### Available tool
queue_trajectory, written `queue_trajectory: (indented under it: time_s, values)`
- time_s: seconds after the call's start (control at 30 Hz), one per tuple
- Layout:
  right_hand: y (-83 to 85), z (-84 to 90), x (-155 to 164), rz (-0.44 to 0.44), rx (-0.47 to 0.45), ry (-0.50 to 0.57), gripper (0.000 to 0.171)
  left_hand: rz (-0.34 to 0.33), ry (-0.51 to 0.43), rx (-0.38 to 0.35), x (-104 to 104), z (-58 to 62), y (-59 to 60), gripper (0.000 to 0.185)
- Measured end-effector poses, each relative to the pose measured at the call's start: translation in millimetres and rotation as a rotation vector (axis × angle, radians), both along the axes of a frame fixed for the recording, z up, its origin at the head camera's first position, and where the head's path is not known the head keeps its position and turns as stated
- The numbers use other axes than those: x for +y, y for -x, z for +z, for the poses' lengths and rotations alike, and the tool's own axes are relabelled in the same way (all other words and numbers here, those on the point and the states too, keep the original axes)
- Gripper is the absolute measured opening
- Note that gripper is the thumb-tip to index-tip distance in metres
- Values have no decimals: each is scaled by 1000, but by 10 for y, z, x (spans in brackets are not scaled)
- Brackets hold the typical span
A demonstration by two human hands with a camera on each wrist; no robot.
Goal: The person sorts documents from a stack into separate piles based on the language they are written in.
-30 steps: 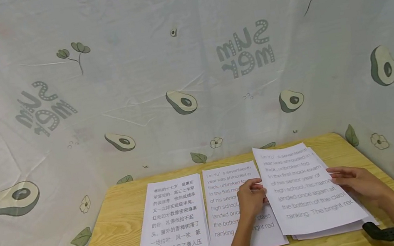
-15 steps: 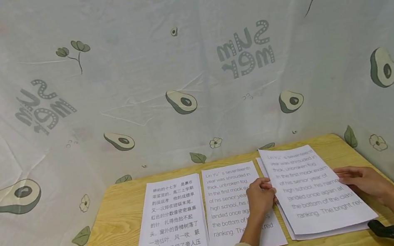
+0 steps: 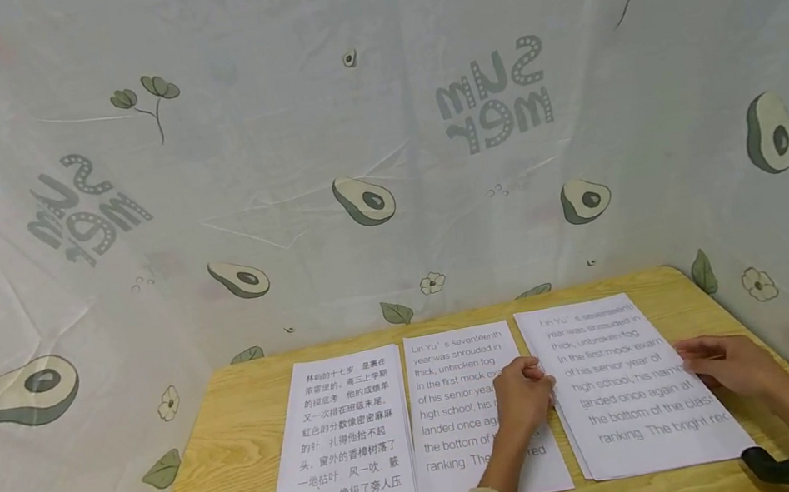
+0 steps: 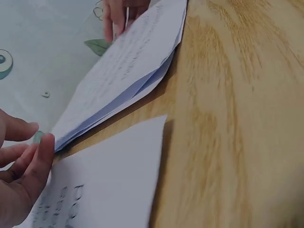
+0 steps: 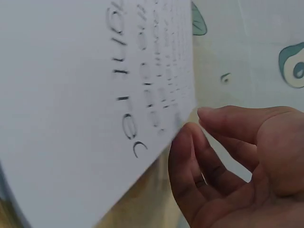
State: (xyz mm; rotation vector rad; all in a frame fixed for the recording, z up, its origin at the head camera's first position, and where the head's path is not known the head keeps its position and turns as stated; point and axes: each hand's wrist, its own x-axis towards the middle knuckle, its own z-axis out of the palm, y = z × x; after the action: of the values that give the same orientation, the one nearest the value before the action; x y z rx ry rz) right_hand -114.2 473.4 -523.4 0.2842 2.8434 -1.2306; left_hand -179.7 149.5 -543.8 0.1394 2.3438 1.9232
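Note:
On the right of the table lies a stack of printed paper point(image 3: 628, 398), its top sheet in English. My left hand point(image 3: 525, 396) is at the stack's left edge, over the middle sheets. In the left wrist view, the thumb and fingers point(image 4: 43, 159) stand apart, with fingertips at the paper's edge. My right hand point(image 3: 733, 366) is at the right edge; in the right wrist view, its relaxed fingertips point(image 5: 183, 137) touch the edge from the side. Several sheet edges show slightly parted in the left wrist view.
A middle stack of English-printed paper point(image 3: 458, 371) lies close beside the right one, partly under my left forearm. Further left is a stack with Chinese text point(image 3: 347, 446). The wooden table point(image 3: 207, 474) meets a patterned cloth curtain point(image 3: 278, 170) behind and at the sides.
The lifted top sheet has moved right and down and now lies on the right stack, nearly in line with it. Both hands shifted right with it, then stayed at its edges.

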Motion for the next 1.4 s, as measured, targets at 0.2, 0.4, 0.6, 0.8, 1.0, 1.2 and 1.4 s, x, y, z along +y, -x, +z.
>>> queue_trajectory:
  time_s: [0.2,0.4,0.6,0.8,1.0,1.2,1.4]
  values:
    - [-64,181,-197,-6,83,-87,49,0,11,65,-360,99,47,38]
    - [-51,284,-636,15,70,-1,48,30,39,66,-756,157,81,41]
    - [41,294,-1078,64,19,65,51,42,71,82,-1057,140,127,42]
    - [152,234,-1447,94,-11,127,51,59,114,90,-1362,86,169,42]
    - [231,200,-1712,108,-18,154,49,100,172,87,-1647,64,174,42]
    - [268,186,-1927,130,-13,182,48,164,284,113,-1890,38,188,40]
    - [319,125,-2057,113,-47,191,50,194,358,105,-2015,-18,207,38]
